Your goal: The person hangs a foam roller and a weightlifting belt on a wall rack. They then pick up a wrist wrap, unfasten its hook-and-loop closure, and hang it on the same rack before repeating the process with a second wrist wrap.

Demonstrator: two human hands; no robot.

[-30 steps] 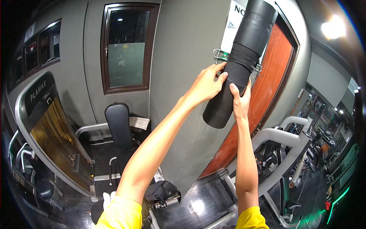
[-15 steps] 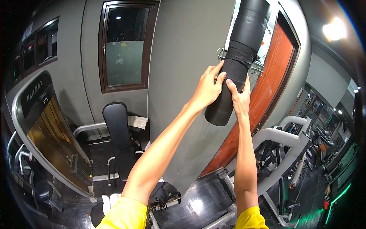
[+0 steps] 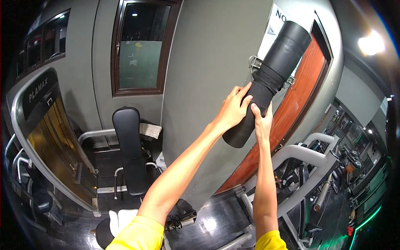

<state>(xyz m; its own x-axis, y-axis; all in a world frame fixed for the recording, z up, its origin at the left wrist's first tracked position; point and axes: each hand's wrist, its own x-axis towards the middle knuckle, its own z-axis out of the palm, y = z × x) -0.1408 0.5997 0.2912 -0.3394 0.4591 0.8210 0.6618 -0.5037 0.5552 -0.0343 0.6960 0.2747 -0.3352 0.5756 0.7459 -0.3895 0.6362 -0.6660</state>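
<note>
A long black padded roll (image 3: 288,48), with bands wound about its middle, slants up to the right in front of the wall. My left hand (image 3: 234,107) is closed on its left side, below the bands, fingers reaching behind and thumb on the front. On the lower right side my right hand (image 3: 262,121) also grips it, thumb pressed on the front near the left thumb. The roll's lower end hangs below my left hand. Metal hooks (image 3: 255,62) on the wall show beside the bands, and the roll partly covers a white sign (image 3: 271,31).
A reddish-brown door (image 3: 306,79) is behind the roll at right. Grey-framed gym equipment (image 3: 306,153) stands at lower right. To the left are a weight-stack machine (image 3: 54,133) and a black padded seat back (image 3: 130,154). A dark bag (image 3: 180,214) lies low near my left arm.
The roll has come lower in view and tilts more to the right, so its top end now shows. Both hands keep their hold. My view has shifted slightly.
</note>
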